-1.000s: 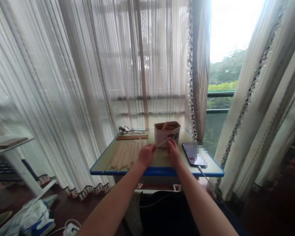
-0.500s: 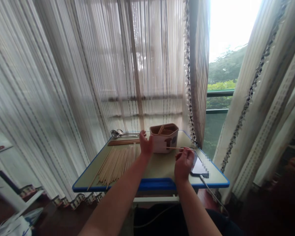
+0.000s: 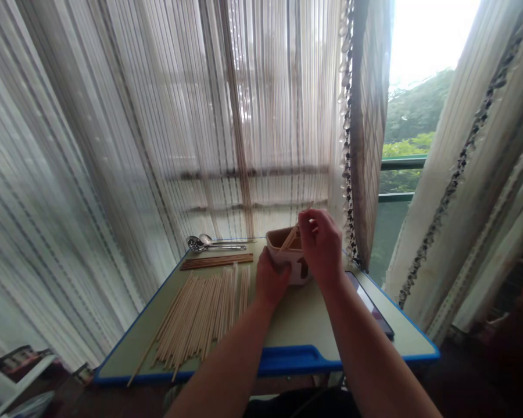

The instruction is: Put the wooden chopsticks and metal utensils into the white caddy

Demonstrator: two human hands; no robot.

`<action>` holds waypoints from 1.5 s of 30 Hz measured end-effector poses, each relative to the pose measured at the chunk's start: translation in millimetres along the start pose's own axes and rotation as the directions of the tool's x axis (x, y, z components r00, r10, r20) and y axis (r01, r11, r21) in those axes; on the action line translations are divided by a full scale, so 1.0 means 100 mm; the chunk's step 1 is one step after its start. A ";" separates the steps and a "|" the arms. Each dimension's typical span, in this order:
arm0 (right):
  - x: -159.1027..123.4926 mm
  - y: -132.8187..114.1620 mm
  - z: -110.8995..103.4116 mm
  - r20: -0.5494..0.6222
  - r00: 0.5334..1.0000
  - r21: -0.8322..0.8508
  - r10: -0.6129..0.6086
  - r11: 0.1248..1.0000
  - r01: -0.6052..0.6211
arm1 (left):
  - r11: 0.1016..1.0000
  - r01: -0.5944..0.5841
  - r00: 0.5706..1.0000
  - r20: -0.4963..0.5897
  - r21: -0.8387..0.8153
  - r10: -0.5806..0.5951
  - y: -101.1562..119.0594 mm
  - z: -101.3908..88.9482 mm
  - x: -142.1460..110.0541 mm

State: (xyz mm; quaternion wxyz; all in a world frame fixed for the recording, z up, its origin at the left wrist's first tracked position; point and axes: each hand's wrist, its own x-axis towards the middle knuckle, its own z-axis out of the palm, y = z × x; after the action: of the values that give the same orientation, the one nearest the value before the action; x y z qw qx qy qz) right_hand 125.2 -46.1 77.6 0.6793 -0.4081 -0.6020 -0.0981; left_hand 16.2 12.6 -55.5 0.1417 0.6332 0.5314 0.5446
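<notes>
A pale holder with a brown picture on its front [image 3: 297, 271] stands toward the back right of the table. My left hand [image 3: 272, 277] is wrapped round its left front side. Over the right part of its rim, my right hand [image 3: 323, 247] pinches a thin wooden chopstick, whose tip pokes up just above the fingers. A few chopsticks [image 3: 289, 239] lean inside the holder; how far down they reach is hidden. Left of my left hand, many light wooden chopsticks [image 3: 196, 316] lie side by side on the table.
Behind the light chopsticks lies a row of darker brown chopsticks [image 3: 218, 261]. A slotted spoon [image 3: 196, 244] and a ladle [image 3: 206, 238] rest at the back left. A tablet [image 3: 372, 305] lies by the right edge of the blue-rimmed table [image 3: 303, 322]. Curtains hang close behind.
My right hand has risen from beside the holder to above its rim with the chopstick. My left hand has come from the holder's left onto its side. The view has shifted slightly.
</notes>
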 end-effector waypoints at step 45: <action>-0.41 0.54 0.52 0.161 0.978 -0.049 0.130 0.991 -0.124 | 0.995 -0.057 0.995 -0.081 0.084 0.064 -0.03 0.02 -0.03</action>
State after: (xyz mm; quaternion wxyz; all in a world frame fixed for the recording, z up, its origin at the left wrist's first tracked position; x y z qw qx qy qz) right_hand 110.0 9.3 14.4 0.6244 -0.4654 -0.6265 -0.0323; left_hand 16.8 12.7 -60.3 0.0766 0.6311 0.5392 0.5524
